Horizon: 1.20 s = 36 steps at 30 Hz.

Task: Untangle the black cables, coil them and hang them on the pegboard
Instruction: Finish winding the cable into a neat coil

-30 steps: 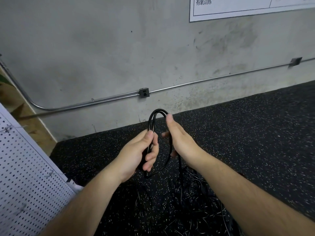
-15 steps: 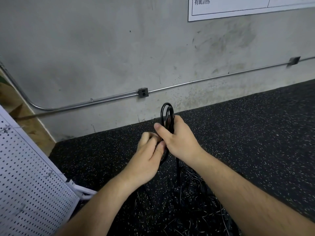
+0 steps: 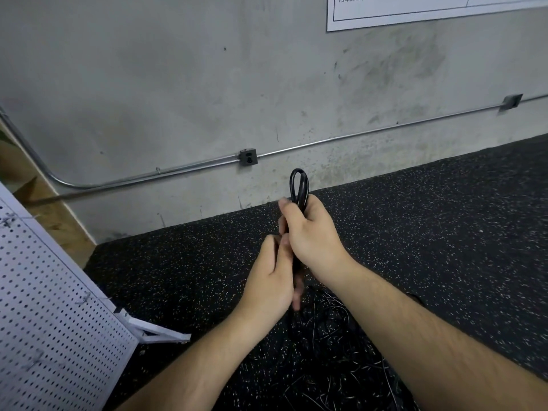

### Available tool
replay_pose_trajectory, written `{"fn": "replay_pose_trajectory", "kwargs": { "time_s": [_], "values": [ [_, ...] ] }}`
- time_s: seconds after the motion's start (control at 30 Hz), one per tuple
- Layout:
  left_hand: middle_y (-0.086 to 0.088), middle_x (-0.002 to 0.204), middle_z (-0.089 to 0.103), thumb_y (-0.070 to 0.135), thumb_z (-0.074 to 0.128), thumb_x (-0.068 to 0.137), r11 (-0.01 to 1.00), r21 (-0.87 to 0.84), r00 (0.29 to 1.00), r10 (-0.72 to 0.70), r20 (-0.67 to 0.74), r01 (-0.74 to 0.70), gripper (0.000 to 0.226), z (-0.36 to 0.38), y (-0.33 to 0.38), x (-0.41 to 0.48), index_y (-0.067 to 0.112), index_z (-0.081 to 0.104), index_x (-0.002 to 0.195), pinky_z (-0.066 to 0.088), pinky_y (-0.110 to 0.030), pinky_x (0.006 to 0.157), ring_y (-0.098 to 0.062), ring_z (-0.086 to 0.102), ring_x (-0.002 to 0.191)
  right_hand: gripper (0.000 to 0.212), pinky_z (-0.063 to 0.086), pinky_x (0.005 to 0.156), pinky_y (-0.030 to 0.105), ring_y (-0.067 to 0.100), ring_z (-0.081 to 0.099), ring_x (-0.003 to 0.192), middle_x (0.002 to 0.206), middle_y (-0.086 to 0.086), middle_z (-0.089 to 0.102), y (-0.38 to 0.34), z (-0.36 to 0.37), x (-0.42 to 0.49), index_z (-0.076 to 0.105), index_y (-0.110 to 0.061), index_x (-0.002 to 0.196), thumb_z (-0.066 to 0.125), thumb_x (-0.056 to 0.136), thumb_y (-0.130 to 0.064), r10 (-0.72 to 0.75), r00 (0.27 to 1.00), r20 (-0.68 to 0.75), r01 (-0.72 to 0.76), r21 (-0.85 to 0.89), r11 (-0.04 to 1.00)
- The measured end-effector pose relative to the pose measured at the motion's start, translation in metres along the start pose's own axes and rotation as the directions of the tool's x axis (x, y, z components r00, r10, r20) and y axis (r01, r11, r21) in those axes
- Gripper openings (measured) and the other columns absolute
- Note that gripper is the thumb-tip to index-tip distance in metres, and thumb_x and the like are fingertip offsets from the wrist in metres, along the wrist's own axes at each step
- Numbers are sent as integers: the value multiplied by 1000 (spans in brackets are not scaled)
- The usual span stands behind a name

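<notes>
1. Where the head view looks forward and down, a grey concrete wall (image 3: 178,84) fills the upper half, stained and scuffed.
2. Black rubber floor (image 3: 430,232) with pale speckles runs from the foot of the wall to the bottom edge.
3. White pegboard (image 3: 53,307) stands tilted at lower left. Its white foot (image 3: 160,332) rests on the floor, and a few wire hooks show on its face. No cable hangs on it.
4. White paper sign (image 3: 415,10) on the wall at upper right, cut off by the frame edge.
5. Metal conduit (image 3: 133,179) runs along the wall, curving upward at far left.
6. Tangle of black cables (image 3: 335,336) lies on the floor below and between the forearms.
7. Right hand (image 3: 314,235): grip clamped round the folded black cable (image 3: 299,185), thumb on the near side, fingers curled about the strands.
8. Left hand (image 3: 271,280): just beneath the right and touching it, grip wrapped on the same cable lower down. Fingertips blurred.
9. The black cable is held upright above the floor, well apart from the pegboard. Its narrow loops stick up out of the right fist, and a strand drops from the left hand to the tangle.
10. Grey junction box (image 3: 248,157) sits on the conduit at centre; a second box (image 3: 510,101) sits at far right.
</notes>
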<state>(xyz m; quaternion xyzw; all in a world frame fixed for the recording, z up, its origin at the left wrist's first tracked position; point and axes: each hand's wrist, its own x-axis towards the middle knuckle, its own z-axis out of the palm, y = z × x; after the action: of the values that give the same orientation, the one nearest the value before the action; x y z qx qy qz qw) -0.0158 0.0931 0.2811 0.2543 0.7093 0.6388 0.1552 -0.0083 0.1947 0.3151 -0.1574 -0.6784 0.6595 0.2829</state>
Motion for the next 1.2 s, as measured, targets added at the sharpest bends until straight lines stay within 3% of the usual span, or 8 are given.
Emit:
{"fn": "replay_pose_trajectory", "kwargs": {
  "time_s": [0.2,0.33,0.4,0.5,0.6,0.87,1.07,1.2],
  "values": [
    [-2,56,62,36,35,109,982,171,996,85,-1,-84,27,-4,6,2,15,51,103,49,-43,49,-17,57,45,25,45,64,23,4,59,60,72,-1,66,-3,-5,5,55,-13,92,57,101,-36,-6,999,44,13,-160,987],
    [2,84,71,32,35,110,975,198,994,106,-20,-100,28,-16,7,7,15,53,98,57,-25,64,-5,70,77,48,46,68,18,3,60,73,85,-6,62,-5,-15,11,56,-12,103,71,87,-55,-14,996,92,36,-233,972],
    [-2,113,68,39,34,108,989,134,994,77,-78,-66,30,-24,6,14,19,56,110,63,-39,75,-16,70,100,61,49,76,20,3,66,88,98,-6,68,-5,-20,9,57,-15,114,72,81,-63,3,987,161,36,-240,970],
    [-5,117,70,37,32,110,999,-16,986,42,-159,-45,32,-37,14,22,15,54,115,64,-45,71,-25,75,94,50,50,80,21,1,64,98,109,-10,66,1,-22,3,54,-22,124,56,94,-61,55,982,182,-1,-285,959],
    [-6,112,73,36,30,111,994,-69,976,66,-208,-82,32,-48,24,25,12,52,114,63,-44,69,-29,76,87,24,59,87,43,14,71,94,107,0,69,18,-23,-4,51,-24,125,47,106,-39,215,948,234,-175,-179,968],
    [-3,110,74,36,30,111,987,-101,944,88,-317,-126,33,-81,26,38,14,54,111,62,-49,77,-23,74,101,23,44,64,25,12,59,70,88,4,73,71,-21,-29,45,-15,119,36,110,-34,495,749,439,-190,-574,797],
    [1,105,66,53,45,102,999,37,968,-18,-250,28,34,-103,6,43,31,67,88,46,-49,107,-22,62,108,15,54,58,29,13,64,58,70,0,68,44,-25,-19,56,-20,105,43,108,-26,150,938,313,-34,-348,937],
    [-1,84,66,32,40,110,999,-47,978,-3,-209,-7,34,-95,7,42,15,62,91,52,-37,82,-18,64,81,13,55,58,32,11,65,58,72,0,70,41,-14,-27,57,-29,106,45,108,-29,107,927,359,33,-363,931]
  ]
}}
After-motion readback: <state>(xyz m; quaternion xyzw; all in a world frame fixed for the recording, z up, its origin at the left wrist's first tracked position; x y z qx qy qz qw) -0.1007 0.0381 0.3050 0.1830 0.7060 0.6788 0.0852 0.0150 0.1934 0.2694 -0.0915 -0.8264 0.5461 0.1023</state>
